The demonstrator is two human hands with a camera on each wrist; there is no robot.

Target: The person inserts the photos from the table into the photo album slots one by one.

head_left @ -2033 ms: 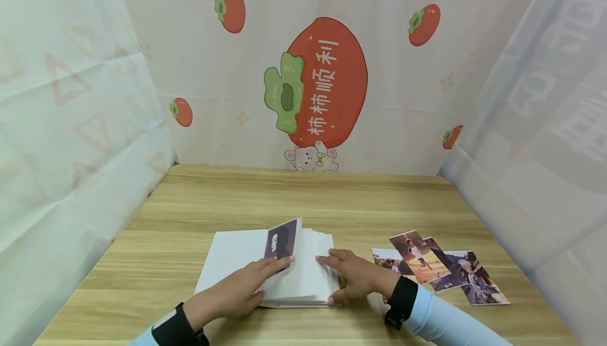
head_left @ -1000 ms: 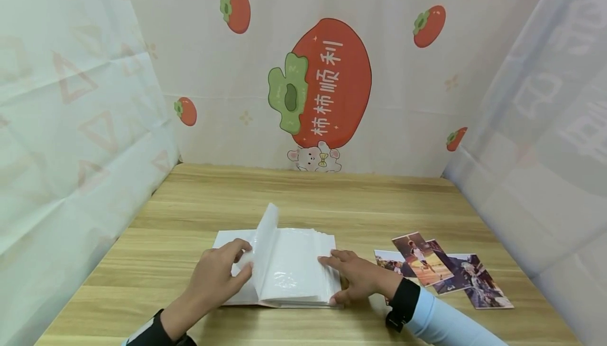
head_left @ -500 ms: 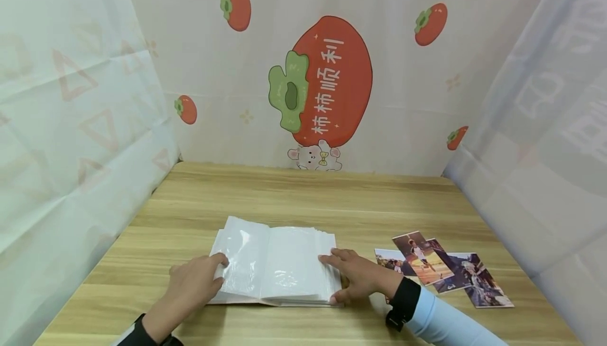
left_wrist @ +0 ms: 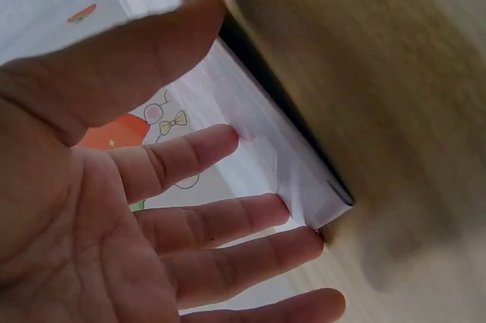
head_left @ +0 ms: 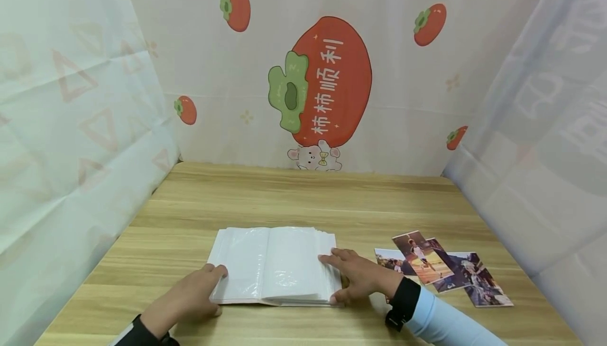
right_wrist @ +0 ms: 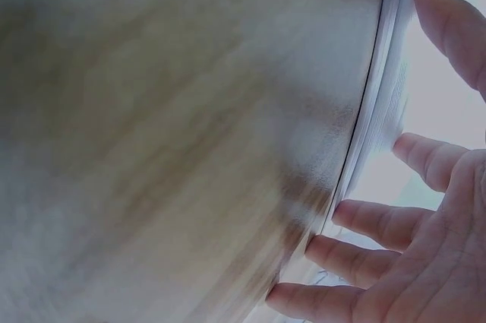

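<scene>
The open album (head_left: 290, 262), at lower centre of the frame, should be held flat by light, even pressure at its outer edges. The fingers of the left hand (head_left: 186, 294) and right hand (head_left: 358, 275) are extended and spread, with nothing gripped.
</scene>
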